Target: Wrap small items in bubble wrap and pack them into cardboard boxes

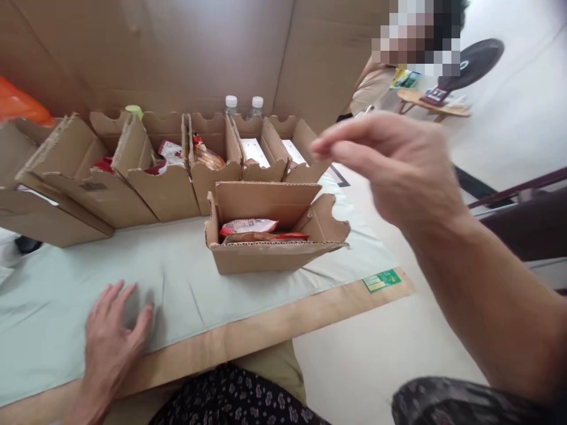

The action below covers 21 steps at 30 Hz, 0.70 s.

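Note:
My left hand (pixel 113 336) lies flat on the pale green cloth (pixel 186 283) near the table's front edge, fingers spread, holding nothing. My right hand (pixel 390 162) hovers in the air to the right of a small cardboard box (pixel 270 257), fingers stretched out toward the left and empty. The box stands open in the middle of the cloth and holds snack packets (pixel 250 227), one pink-white and one red.
A row of cardboard bins (pixel 168 189) lines the back, with packets, two water bottles (pixel 231 105) and white cards inside. An orange bag (pixel 20 103) sits far left. Another person sits at the back right beside a wooden stool (pixel 432 106).

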Each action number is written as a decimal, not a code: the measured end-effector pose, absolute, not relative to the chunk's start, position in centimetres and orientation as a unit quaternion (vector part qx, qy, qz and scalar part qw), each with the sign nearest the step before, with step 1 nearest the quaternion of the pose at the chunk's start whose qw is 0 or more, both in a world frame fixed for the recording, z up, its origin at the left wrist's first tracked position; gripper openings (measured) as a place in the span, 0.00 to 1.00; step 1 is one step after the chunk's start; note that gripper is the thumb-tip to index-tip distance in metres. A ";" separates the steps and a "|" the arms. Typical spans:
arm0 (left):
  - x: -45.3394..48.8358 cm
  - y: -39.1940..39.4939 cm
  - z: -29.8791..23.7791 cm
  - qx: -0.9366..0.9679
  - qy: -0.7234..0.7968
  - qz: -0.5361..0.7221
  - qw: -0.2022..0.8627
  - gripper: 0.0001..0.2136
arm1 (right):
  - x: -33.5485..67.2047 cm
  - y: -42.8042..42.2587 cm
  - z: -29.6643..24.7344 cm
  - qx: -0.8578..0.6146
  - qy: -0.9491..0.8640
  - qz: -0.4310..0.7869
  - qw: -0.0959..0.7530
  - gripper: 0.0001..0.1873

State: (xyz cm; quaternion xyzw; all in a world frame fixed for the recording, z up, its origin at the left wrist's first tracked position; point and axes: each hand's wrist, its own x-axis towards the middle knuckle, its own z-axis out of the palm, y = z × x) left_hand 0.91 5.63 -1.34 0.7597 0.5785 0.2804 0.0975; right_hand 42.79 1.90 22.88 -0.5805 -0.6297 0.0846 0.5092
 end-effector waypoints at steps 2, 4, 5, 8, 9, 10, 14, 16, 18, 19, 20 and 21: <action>3.3 5.0 0.1 0.753 0.568 0.283 0.176 0.27 | 45.6 -0.5 19.8 -0.635 -0.526 0.030 0.565 0.05; 6.4 4.8 1.5 0.742 0.544 0.276 0.278 0.29 | 47.2 -2.6 15.2 -0.690 -0.419 0.074 0.586 0.07; 8.1 4.8 2.1 0.737 0.523 0.276 0.326 0.32 | 47.5 -3.4 12.7 -0.713 -0.392 0.113 0.571 0.11; 13.1 5.3 3.1 0.729 0.430 0.304 0.438 0.37 | 46.3 -4.5 6.4 -0.695 -0.388 0.229 0.561 0.16; 14.5 5.4 3.2 0.725 0.400 0.313 0.466 0.37 | 45.6 -4.3 5.0 -0.681 -0.384 0.249 0.572 0.18; 15.7 5.5 3.3 0.718 0.382 0.325 0.483 0.36 | 45.0 -4.0 4.2 -0.669 -0.375 0.259 0.587 0.20; 18.4 5.7 3.0 0.687 0.397 0.372 0.483 0.32 | 44.1 -1.1 4.1 -0.647 -0.372 0.266 0.610 0.30; 19.1 6.4 2.9 0.682 0.410 0.382 0.470 0.32 | 44.4 0.7 4.5 -0.641 -0.385 0.264 0.610 0.35; 19.6 7.6 2.8 0.686 0.408 0.384 0.464 0.35 | 44.8 2.2 4.3 -0.631 -0.387 0.266 0.618 0.38; 19.8 8.3 2.7 0.689 0.402 0.383 0.466 0.37 | 44.9 2.7 4.0 -0.625 -0.379 0.269 0.627 0.39; 19.8 9.1 2.7 0.692 0.395 0.380 0.470 0.39 | 45.0 2.9 3.5 -0.619 -0.367 0.272 0.639 0.39; 19.7 9.7 2.6 0.697 0.390 0.373 0.473 0.40 | 45.1 2.9 2.9 -0.617 -0.352 0.273 0.649 0.38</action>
